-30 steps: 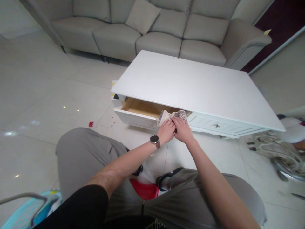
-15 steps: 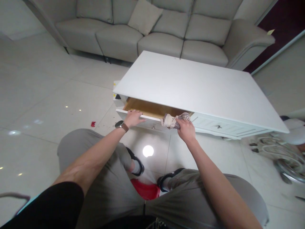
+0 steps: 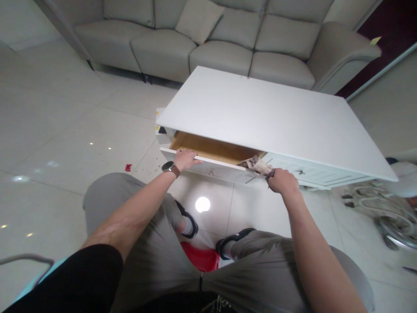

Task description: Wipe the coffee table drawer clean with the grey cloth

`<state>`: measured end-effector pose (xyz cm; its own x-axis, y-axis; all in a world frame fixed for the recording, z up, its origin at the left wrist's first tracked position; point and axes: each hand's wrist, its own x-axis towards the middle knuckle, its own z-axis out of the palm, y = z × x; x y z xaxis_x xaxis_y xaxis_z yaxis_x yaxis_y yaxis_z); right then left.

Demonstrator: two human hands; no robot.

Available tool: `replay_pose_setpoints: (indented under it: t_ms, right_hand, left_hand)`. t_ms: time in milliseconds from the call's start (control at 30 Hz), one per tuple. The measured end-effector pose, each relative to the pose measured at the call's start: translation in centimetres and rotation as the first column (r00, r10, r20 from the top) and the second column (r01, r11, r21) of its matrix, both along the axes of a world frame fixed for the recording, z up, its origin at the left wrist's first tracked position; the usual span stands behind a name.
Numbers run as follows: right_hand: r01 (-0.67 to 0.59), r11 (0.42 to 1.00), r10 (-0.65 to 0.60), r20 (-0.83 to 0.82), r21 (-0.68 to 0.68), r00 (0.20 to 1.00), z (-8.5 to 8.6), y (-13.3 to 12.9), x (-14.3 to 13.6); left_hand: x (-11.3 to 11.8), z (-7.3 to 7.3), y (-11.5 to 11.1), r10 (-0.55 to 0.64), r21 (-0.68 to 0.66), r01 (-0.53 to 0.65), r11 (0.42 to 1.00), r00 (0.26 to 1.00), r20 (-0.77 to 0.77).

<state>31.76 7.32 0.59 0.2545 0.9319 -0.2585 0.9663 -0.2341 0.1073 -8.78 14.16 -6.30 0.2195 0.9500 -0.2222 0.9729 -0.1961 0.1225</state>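
A white coffee table [image 3: 273, 117] stands before me with its left drawer [image 3: 195, 164] pulled partly out, showing a bare wooden inside. My left hand [image 3: 186, 160] is closed over the top edge of the drawer front, left of the small knob [image 3: 211, 172]. My right hand [image 3: 282, 180] grips one end of a crumpled, patterned beige-and-grey cloth [image 3: 257, 165]. The cloth stretches left from the fist and lies over the right end of the drawer front. Part of its left end dips behind that edge.
A grey sofa [image 3: 224, 56] runs behind the table. Beneath me on the tiled floor [image 3: 65, 143] is a red plastic object [image 3: 205, 257], partly hidden by my legs. A red scrap [image 3: 128, 167] lies to the left. Chrome-legged furniture [image 3: 394, 226] stands at right.
My right hand has moved right and slightly down, past the drawer's right end, drawing the cloth along with it. My left hand stays on the drawer front.
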Motion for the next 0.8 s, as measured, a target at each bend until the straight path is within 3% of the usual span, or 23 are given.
replay_pose_setpoints:
  t_ms: [267, 467, 633, 733, 800]
  right_hand:
    - [0.034, 0.986, -0.051, -0.102, -0.165, 0.994, -3.0, 0.9, 2.3]
    - [0.144, 0.989, -0.145, -0.302, -0.026, 0.942, -5.6, 0.6, 2.3]
    - [0.287, 0.955, -0.213, -0.499, 0.076, 0.84, -8.6, 0.8, 3.3]
    - [0.476, 0.876, -0.326, -0.625, 0.083, 0.709, -11.1, 0.7, 3.9]
    - [0.528, 0.844, -0.325, -0.693, 0.095, 0.644, -12.7, 0.5, 3.9]
  left_hand:
    - [0.1, 0.2, -0.2, 0.0, 0.011, 0.0, 1.0, 1.0, 0.016]
    - [0.2, 0.4, -0.5, 0.005, 0.019, -0.005, 1.0, 1.0, 0.012]
    - [0.2, 0.4, -0.6, 0.005, 0.024, -0.005, 1.0, 1.0, 0.017]
    - [0.1, 0.2, -0.6, 0.005, 0.03, -0.006, 1.0, 1.0, 0.022]
    - [0.1, 0.1, -0.5, 0.009, 0.03, -0.01, 1.0, 1.0, 0.024]
